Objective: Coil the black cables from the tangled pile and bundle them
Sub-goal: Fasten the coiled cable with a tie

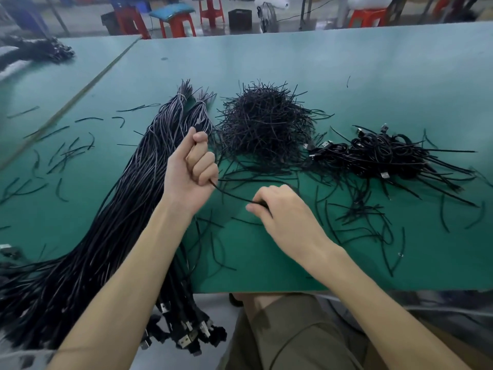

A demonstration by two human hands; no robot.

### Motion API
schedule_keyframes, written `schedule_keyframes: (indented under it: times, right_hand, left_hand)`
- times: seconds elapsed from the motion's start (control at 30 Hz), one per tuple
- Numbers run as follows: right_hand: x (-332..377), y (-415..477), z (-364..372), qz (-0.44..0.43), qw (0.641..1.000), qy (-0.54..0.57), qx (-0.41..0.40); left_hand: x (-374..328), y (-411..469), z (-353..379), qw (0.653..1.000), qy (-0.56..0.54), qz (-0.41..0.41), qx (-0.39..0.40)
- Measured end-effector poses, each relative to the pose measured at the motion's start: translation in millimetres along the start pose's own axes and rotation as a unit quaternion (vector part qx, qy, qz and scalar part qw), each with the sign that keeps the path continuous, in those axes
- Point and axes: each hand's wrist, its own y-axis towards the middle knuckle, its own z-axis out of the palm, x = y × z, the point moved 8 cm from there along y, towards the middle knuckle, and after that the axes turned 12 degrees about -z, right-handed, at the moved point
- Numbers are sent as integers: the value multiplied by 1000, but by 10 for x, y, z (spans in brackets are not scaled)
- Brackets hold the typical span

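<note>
Olive-clad lap fills the bottom of the head view, below the near edge of the green surface, and both bare forearms reach out over it. Raised above the surface, the left hand has its grip closed to a fist round a black cable, whose plug end pokes up out of the top of the fist. From under the fist the cable runs down and to the right, slantwise, to the right hand. That hand is low and palm down, its grip nearly closed: thumb and fingertips pinch the cable.

Left of the hands, bundles of long cables lie stretched from far to near, tied at the far end and slanting leftward toward the camera. Their USB plugs hang over the near edge, and the left forearm crosses above them. Just beyond the hands sits a heap of short black ties, with loose ones scattered all round. Coiled cables lie clustered to the right of the heap, apart from both hands. Red stools stand on the floor past the far edge.
</note>
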Motion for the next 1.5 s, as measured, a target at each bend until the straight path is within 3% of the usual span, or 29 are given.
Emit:
schedule_keyframes:
  times: [0.1, 0.17, 0.23, 0.33, 0.4, 0.57, 0.77, 0.87, 0.93, 1.0, 1.07, 1.13, 1.2, 1.3, 1.37, 1.5]
  right_hand:
    - [-121, -24, -269, 28, 998, -52, -25]
    - [-191, -15, -445, 40, 991, -124, -25]
    - [-285, 10, -574, 64, 990, -120, -32]
    - [-376, 4, -636, 93, 992, -53, -58]
    - [-403, -25, -639, 105, 991, 0, -87]
    - [-396, -94, -607, 124, 973, 147, -128]
    - [-371, -124, -533, 118, 980, 145, -73]
    - [-394, -106, -552, 128, 986, 60, -83]
    - [-371, -74, -533, 133, 985, 67, -86]
    - [-379, -55, -524, 150, 966, 180, -111]
    - [-367, -42, -501, 165, 917, 335, -139]
    - [-287, -15, -450, 157, 883, 422, -136]
    - [-193, 8, -404, 132, 884, 429, -131]
    - [-135, -4, -432, 96, 940, 289, -152]
    - [-119, -26, -440, 80, 952, 244, -167]
    - [-41, -33, -375, 51, 942, 279, -180]
  left_hand:
    - [39, -24, 117, 996, 49, -30, 71]
    - [153, -52, 232, 981, 140, -60, 123]
    - [325, -79, 299, 951, 254, -88, 153]
    - [501, -65, 266, 895, 424, -87, 107]
    - [501, -34, 228, 875, 477, -63, 49]
    - [503, -42, 257, 888, 456, -56, 27]
    - [474, -85, 293, 927, 352, -100, 81]
    - [631, -137, 356, 882, 429, -130, 146]
    - [749, -154, 369, 845, 488, -142, 166]
    - [788, -156, 368, 841, 489, -151, 175]
    - [798, -158, 365, 845, 481, -159, 173]
    - [824, -153, 363, 834, 501, -158, 169]
    - [839, -131, 381, 811, 548, -128, 157]
    - [740, -36, 369, 768, 634, -26, 84]
    - [652, -2, 366, 753, 656, 28, 43]
    - [497, 11, 322, 810, 582, 72, 5]
